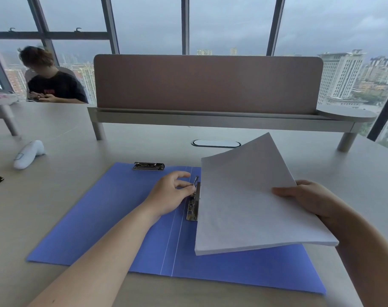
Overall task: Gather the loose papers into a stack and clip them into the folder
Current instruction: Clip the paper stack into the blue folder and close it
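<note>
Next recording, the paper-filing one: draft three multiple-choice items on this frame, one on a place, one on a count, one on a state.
1. Where does the white handheld controller lie?
A. on the desk, to the left of the folder
B. on the folder
C. on the raised shelf

2. How many metal clips show on the open blue folder?
A. one
B. two
C. three

3. How is the stack of white paper held?
A. flat under a shut clip
B. right edge lifted by the right hand
C. rolled in both hands

Key: 1 A, it rests on the pale desk, clear of the folder. 2 B, a top-edge clip and a spine clip. 3 B, the right hand grips the stack's raised edge while the left hand works the spine clip.
</note>
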### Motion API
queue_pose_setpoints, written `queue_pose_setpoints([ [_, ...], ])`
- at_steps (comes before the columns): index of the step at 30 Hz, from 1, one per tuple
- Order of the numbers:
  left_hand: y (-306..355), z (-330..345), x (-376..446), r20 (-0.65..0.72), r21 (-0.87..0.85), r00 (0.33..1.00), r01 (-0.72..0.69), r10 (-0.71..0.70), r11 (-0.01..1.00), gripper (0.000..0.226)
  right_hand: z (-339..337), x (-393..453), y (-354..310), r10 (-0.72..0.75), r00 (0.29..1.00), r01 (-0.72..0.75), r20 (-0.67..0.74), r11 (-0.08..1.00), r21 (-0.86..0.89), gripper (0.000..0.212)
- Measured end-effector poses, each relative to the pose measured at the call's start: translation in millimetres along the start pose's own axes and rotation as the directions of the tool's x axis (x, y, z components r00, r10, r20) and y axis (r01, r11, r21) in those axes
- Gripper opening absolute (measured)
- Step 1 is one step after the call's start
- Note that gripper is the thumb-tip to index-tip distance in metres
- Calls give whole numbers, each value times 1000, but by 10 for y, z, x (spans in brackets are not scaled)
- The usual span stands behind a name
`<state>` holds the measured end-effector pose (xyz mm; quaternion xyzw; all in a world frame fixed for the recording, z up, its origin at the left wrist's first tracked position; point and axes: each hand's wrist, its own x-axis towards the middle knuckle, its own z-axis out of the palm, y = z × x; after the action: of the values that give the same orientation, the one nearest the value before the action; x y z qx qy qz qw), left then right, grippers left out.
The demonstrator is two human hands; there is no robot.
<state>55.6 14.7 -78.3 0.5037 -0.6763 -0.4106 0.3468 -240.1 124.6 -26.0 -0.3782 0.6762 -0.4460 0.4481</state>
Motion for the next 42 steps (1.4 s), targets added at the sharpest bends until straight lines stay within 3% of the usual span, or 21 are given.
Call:
queue_pose_setpoints([
  [32,42,-34,-66,15,-117,999,-28,30,993,52,103,66,133,53,996,-57,76,997,47,12],
  [42,61,-29,-177,-85,-43,984,-159,154,986,8,95,81,188,97,988,-84,118,991,-108,19],
])
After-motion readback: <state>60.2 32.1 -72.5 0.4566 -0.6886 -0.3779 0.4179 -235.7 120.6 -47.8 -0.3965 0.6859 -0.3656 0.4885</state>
